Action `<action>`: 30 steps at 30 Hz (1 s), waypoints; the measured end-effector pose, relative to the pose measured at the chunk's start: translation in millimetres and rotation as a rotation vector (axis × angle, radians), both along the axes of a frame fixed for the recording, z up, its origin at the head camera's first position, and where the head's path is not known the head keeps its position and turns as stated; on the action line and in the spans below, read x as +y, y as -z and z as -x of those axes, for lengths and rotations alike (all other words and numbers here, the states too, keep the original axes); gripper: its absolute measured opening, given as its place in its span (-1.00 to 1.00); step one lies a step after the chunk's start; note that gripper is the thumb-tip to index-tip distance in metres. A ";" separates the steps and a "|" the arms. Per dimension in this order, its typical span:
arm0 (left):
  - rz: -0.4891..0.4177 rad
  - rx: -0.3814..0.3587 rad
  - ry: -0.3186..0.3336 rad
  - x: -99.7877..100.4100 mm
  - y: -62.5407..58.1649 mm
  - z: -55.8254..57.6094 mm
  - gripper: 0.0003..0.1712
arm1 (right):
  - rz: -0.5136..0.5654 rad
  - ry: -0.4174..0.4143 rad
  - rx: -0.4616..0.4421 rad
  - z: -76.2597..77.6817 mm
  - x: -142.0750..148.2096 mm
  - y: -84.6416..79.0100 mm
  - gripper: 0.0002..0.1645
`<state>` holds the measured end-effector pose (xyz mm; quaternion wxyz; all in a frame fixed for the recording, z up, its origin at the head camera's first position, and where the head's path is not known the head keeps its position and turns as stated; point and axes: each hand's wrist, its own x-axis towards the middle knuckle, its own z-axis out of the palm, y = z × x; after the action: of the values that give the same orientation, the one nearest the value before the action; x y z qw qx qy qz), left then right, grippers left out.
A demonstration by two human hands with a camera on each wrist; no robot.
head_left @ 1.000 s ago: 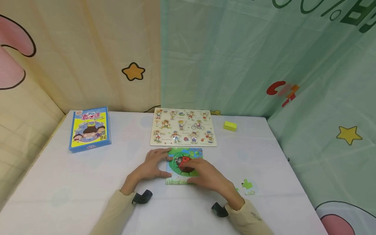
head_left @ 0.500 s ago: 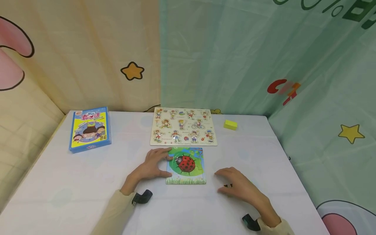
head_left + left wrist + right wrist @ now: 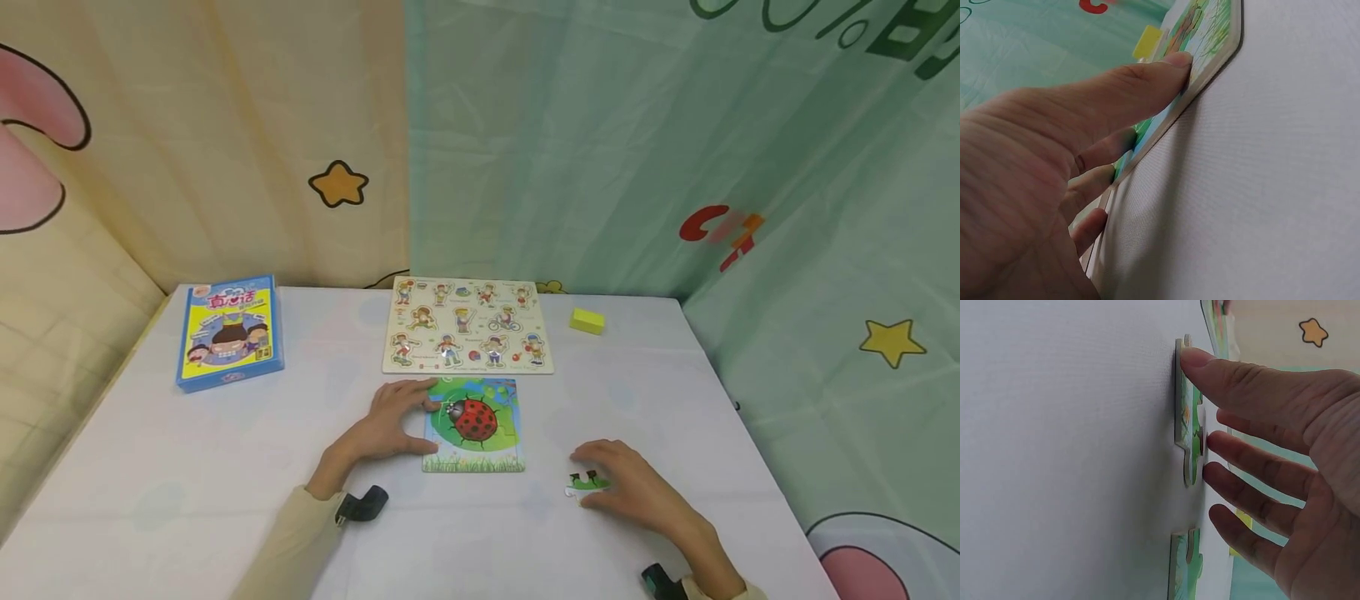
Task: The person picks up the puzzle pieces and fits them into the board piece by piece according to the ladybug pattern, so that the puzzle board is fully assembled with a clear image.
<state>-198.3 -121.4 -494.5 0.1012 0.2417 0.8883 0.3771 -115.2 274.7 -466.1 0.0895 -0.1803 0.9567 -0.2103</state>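
A square ladybug jigsaw puzzle [image 3: 472,450] lies on the table, its red ladybug picture in full view. My left hand [image 3: 393,421] rests at its left edge, thumb and fingers touching the border; the left wrist view shows the thumb [image 3: 1147,81] on the rim. My right hand [image 3: 637,487] is over a loose green-and-white jigsaw piece [image 3: 582,483] to the right of the puzzle. In the right wrist view, its thumb tip touches that piece and the fingers stay spread close to its far side. Another loose piece [image 3: 1185,565] lies nearby, hidden from the head view by the hand.
Behind the ladybug puzzle lies a cream picture board [image 3: 468,325] with figures of children. A yellow block [image 3: 587,321] sits at the back right. The blue-and-yellow box [image 3: 230,333] stands at the back left. Curtains [image 3: 570,150] enclose the white table [image 3: 187,475].
My right hand has lifted off the ladybug puzzle and moved right to the loose pieces, uncovering the ladybug. My left hand has stayed at the puzzle's left edge.
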 end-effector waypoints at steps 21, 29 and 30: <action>-0.011 -0.009 -0.003 -1.1 2.1 0.1 -0.44 | 0.067 -0.167 0.034 4.1 11.2 6.3 -0.55; -0.022 -0.023 -0.010 -0.1 1.2 -0.3 -0.45 | 0.005 -0.163 0.020 8.4 2.7 3.4 -0.55; -0.022 -0.025 -0.010 0.0 1.1 -0.4 -0.45 | 0.003 -0.166 0.019 9.0 1.5 3.6 -0.55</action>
<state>-197.9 -121.4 -495.6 0.1080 0.2335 0.8840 0.3903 -124.1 276.2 -469.7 0.0972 -0.2613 0.9389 -0.2016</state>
